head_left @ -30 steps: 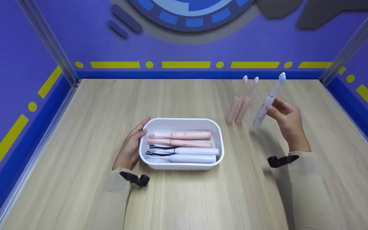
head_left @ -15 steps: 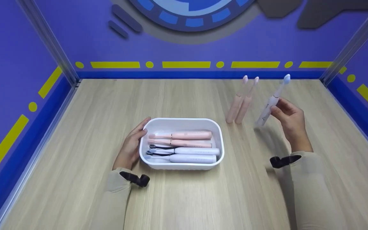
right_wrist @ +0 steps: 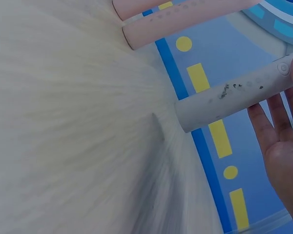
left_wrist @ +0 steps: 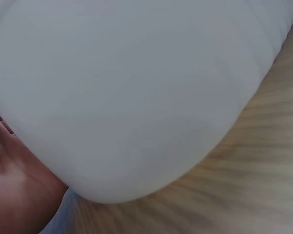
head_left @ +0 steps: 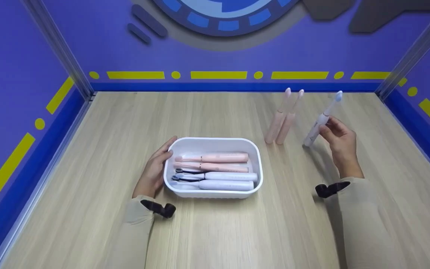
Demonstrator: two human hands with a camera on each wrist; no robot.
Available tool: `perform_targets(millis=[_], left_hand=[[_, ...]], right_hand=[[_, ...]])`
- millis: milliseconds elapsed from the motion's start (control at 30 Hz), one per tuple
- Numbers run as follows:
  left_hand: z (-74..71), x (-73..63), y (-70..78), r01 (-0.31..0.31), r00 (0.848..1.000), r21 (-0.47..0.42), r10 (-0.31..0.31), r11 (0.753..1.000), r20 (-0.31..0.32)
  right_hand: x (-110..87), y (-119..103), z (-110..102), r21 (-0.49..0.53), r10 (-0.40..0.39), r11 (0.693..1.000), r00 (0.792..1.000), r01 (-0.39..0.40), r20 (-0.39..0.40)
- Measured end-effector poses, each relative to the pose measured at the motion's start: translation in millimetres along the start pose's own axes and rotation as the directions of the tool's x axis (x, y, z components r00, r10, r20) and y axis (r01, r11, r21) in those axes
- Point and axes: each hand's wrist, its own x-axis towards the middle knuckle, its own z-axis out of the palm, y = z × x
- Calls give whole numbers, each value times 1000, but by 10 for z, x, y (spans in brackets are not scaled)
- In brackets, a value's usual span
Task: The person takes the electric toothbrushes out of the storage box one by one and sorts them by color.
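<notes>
My right hand [head_left: 342, 146] pinches a white electric toothbrush [head_left: 316, 130] with a pale blue head. It leans to the right, head up, its base close to the table; I cannot tell whether it touches. Left of it, two pink electric toothbrushes [head_left: 280, 127] stand side by side on their bases. My left hand [head_left: 151, 172] holds the left side of a white bin [head_left: 215, 194], thumb at the rim. Pink toothbrushes [head_left: 225, 158] and white toothbrushes [head_left: 227, 185] lie flat in the bin; dark brush heads [head_left: 187, 179] show among them. In the left wrist view the bin wall [left_wrist: 122, 97] fills most of the picture.
The wood-grain table [head_left: 215, 235] ends at a blue back wall [head_left: 215, 59] with yellow marks. Blue side panels [head_left: 9, 112] and metal corner posts [head_left: 56, 45] bound it left and right. A black wrist camera [head_left: 162, 210] sits on each sleeve.
My right hand has shifted slightly right, and the white toothbrush has come down closer to the table. The left hand and bin stay in place.
</notes>
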Motion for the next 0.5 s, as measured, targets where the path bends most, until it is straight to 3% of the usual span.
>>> perform_targets(millis=[233, 500], left_hand=[[-3, 1, -4, -9, 1000, -23, 10, 1000, 19], [8, -1, -5, -2, 1000, -51, 2, 999, -2]], right_hand=[[8, 27, -52, 10, 25, 1000, 999, -24, -45], [46, 40, -77, 60, 36, 998, 994, -30, -102]])
